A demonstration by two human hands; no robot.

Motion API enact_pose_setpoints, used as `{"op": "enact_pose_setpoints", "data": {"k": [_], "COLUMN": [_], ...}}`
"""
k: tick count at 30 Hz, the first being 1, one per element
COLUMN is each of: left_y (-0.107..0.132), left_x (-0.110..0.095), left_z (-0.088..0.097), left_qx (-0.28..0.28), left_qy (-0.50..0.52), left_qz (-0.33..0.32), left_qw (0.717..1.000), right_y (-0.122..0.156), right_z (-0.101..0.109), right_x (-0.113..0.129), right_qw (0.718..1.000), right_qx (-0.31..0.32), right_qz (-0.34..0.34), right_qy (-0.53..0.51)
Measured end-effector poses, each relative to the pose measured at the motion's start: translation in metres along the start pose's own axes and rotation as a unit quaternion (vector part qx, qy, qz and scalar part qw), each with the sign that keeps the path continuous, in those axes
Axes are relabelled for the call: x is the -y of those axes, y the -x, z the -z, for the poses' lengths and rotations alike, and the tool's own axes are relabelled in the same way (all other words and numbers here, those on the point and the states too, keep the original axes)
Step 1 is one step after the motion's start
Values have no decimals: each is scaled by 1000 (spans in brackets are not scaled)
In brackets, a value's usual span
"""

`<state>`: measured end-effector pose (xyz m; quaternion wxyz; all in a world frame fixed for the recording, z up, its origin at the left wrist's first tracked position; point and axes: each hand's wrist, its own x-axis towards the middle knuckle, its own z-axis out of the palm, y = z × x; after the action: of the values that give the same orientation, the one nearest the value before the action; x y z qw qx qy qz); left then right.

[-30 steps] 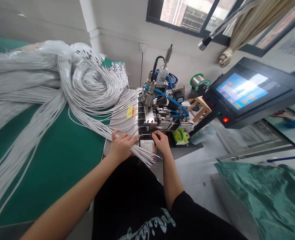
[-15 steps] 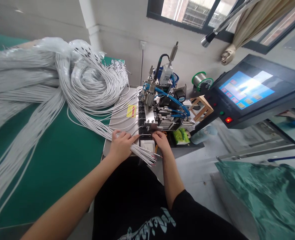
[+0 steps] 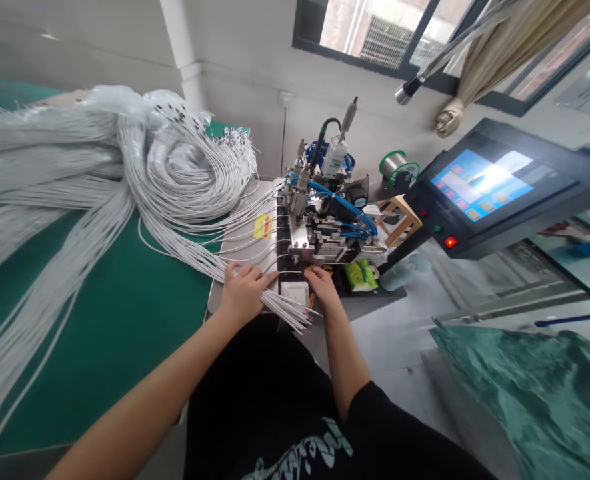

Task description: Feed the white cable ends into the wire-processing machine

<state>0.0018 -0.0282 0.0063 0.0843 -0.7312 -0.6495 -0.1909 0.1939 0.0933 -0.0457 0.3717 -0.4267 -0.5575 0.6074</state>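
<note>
My left hand (image 3: 243, 291) is closed over a bundle of white cables (image 3: 285, 311), whose stripped ends with reddish tips fan out past it to the right. Its thumb and forefinger reach to a single white cable (image 3: 291, 272) lying across the front of the machine's black track. At the other end of that cable, my right hand (image 3: 319, 283) pinches its tip between thumb and fingers. Just behind both hands stands the machine (image 3: 299, 233) with metal cylinders and blue air hoses. Several more cables run into its track from the left.
Heaps of white cables (image 3: 189, 173) cover the green table (image 3: 99, 320) at left. A control screen (image 3: 482, 183) with a lit red button rises at right. Behind the machine stands a wire spool (image 3: 393, 165). A green packet (image 3: 361, 275) and a white box (image 3: 295, 292) are close by.
The camera view has shifted slightly, so the background sits a little lower. Both hands keep nearly the same place and the same hold on the cables.
</note>
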Motion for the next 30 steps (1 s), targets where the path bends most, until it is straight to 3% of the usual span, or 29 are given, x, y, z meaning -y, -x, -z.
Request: {"op": "enact_pose_setpoints", "data": {"k": [4,8,16,22,24,27,30], "left_y": [-1,-1,1,1,1,2,2], "left_x": [0,1,5,4,4,5,7], "left_z": [1,0,-1,2,3,3,3], "left_qx": [4,-8,-80,-113,-122,-135,-136], "left_qy": [2,4,30,44,44,36,39], "left_qz": [11,24,-20,-40,-49,-73,-110], "left_qw": [1000,1000,996,992,990,987,984], "right_y": [5,17,51,76,81,84,84], "right_z": [4,12,31,44,47,49,49], "right_x": [0,9,53,86,89,90,90], "right_qw": [999,994,977,926,908,893,907], "right_qx": [-20,1,64,265,301,315,271], "right_qz": [26,46,68,78,79,95,116], "right_qy": [38,94,191,257,281,306,302]}}
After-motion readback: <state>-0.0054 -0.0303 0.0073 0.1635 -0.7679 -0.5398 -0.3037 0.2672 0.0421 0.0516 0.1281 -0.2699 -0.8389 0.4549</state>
